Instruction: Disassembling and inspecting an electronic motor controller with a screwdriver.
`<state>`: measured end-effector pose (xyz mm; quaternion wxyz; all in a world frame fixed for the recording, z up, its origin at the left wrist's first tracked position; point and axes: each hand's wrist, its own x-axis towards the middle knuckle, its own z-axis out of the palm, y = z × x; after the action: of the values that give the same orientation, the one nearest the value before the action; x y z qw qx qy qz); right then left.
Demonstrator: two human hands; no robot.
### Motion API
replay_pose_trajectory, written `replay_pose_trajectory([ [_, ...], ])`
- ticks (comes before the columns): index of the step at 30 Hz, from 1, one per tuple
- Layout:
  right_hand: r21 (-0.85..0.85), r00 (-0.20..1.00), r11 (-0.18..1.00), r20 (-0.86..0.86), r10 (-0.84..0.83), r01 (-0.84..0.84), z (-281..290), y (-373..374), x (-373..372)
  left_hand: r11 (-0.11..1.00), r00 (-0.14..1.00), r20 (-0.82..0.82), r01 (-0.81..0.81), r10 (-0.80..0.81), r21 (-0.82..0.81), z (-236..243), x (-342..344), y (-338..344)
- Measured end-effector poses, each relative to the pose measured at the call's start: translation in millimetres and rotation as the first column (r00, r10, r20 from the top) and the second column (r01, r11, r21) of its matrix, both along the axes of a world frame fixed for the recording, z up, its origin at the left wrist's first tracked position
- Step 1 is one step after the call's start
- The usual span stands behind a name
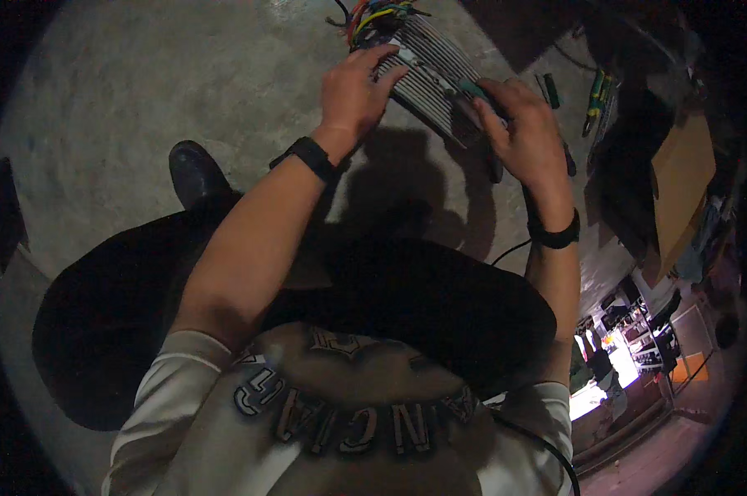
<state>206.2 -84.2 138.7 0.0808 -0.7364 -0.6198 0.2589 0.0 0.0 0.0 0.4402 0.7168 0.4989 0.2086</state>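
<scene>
A grey finned metal box, like a heat-sink housing, lies on the floor ahead of me. Red, yellow, green and other wires bunch at its far left end. My left hand grips the box's left side near the wires, thumb and forefinger bent over the fins. Around a green-handled tool at the box's right end, my right hand is closed. The tool's working end cannot be made out, and the right palm hides part of the box.
Green-and-yellow handled pliers and a dark green-handled tool lie to the right on the concrete floor. Beyond them stands a cardboard box. My dark shoe is at left, and a black cable runs near my right forearm.
</scene>
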Motion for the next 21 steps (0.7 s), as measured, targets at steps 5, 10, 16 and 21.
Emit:
replay_pose_trajectory([
  [5,0.025,0.990,0.993,0.084,0.112,-0.114,1.1,-2.8,-4.4,1.000,1.000,0.031,-0.003,0.002,0.026,-5.6,-4.5,-3.4],
  [10,-0.047,0.938,0.968,0.240,0.251,-0.247,13.0,4.8,-9.1,1.000,1.000,0.010,0.025,-0.025,0.019,-4.7,-2.8,3.4],
  [16,-0.024,0.856,0.910,0.328,0.399,-0.414,18.3,18.4,-8.9,0.996,0.997,0.060,0.034,-0.039,0.083,-9.5,-3.5,2.0],
  [21,-0.079,0.737,0.808,0.367,0.568,-0.583,26.6,44.4,-8.2,0.995,0.994,0.100,0.041,-0.050,0.095,-11.4,-0.9,3.3],
])
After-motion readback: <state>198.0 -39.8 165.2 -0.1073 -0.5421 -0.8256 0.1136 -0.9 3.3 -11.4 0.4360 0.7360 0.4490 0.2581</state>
